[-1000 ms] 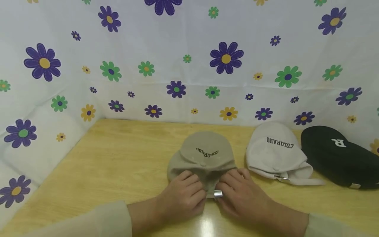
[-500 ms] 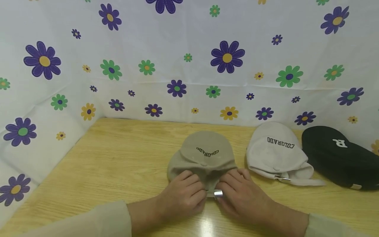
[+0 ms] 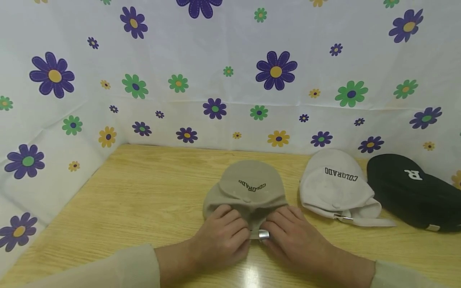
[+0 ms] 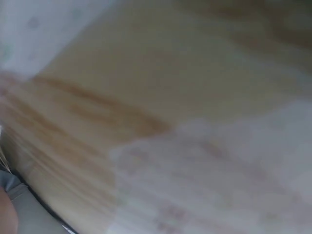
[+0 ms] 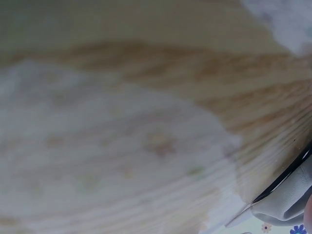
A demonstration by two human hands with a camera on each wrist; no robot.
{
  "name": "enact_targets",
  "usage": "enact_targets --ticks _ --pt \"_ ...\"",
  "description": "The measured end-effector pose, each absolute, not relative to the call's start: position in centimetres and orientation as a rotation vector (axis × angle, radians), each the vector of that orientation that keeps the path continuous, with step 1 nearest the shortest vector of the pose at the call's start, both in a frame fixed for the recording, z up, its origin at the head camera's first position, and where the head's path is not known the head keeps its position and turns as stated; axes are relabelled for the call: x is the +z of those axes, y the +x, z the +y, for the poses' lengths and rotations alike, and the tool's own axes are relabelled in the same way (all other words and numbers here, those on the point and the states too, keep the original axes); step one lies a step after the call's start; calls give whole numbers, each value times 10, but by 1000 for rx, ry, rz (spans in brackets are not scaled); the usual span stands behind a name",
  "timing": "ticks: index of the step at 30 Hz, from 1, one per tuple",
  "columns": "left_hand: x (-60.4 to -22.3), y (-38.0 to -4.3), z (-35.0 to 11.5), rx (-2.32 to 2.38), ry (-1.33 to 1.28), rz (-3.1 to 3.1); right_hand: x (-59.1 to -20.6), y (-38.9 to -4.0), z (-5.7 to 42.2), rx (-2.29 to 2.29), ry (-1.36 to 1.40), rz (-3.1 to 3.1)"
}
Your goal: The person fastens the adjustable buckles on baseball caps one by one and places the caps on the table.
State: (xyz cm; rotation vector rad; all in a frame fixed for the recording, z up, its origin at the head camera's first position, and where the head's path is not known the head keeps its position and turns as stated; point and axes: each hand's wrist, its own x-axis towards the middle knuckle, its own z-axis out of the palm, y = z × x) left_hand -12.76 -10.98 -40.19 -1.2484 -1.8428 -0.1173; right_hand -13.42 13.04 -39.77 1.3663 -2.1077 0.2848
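A khaki baseball cap (image 3: 252,176) with dark COLORADO lettering lies in the middle of the table, its back opening towards me. My left hand (image 3: 223,236) grips the left side of the opening with curled fingers. On the right side, my right hand (image 3: 295,236) holds the edge beside a shiny metal buckle (image 3: 264,235). Between the hands a short piece of strap (image 3: 254,235) runs into the buckle. The thumbs and strap ends are mostly hidden. Both wrist views are largely blurred tabletop; a bit of grey fabric (image 4: 36,214) shows at the left one's lower corner.
Right of the khaki cap lies a whitish COLORADO cap (image 3: 335,188), its strap and buckle trailing forward. Beside it, at the far right, sits a black cap (image 3: 407,192) with a white R. A flower-print cloth (image 3: 230,48) hangs behind and left of the wooden table (image 3: 151,192).
My left fingers and the buckle have shifted very slightly to the left. Both hands keep their hold, and the caps stay in place.
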Motion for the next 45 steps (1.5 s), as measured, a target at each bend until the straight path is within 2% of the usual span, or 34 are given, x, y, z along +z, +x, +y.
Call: enact_targets --ticks 16,45 --pt "-403 -126 -110 -59 -1155 -1928 -396 -133 133 284 1337 -2152" --pt "-406 -126 -110 -82 -1227 -1873 -399 -133 132 303 1349 -2106"
